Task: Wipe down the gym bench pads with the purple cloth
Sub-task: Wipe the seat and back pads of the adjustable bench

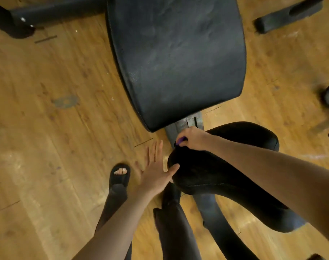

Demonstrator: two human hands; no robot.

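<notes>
Two pads: right hand [192,138] clenches the cloth [181,140] at the seat pad's [216,175] far edge; left hand [156,172] flat-fingered, thumb touching its side. Next, probably wiping across toward the back pad [178,59].

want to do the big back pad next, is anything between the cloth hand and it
Nothing visible blocks it. The right hand grips the purple cloth at the small seat pad's front edge; only the bare metal frame gap lies before the large pad.
</notes>
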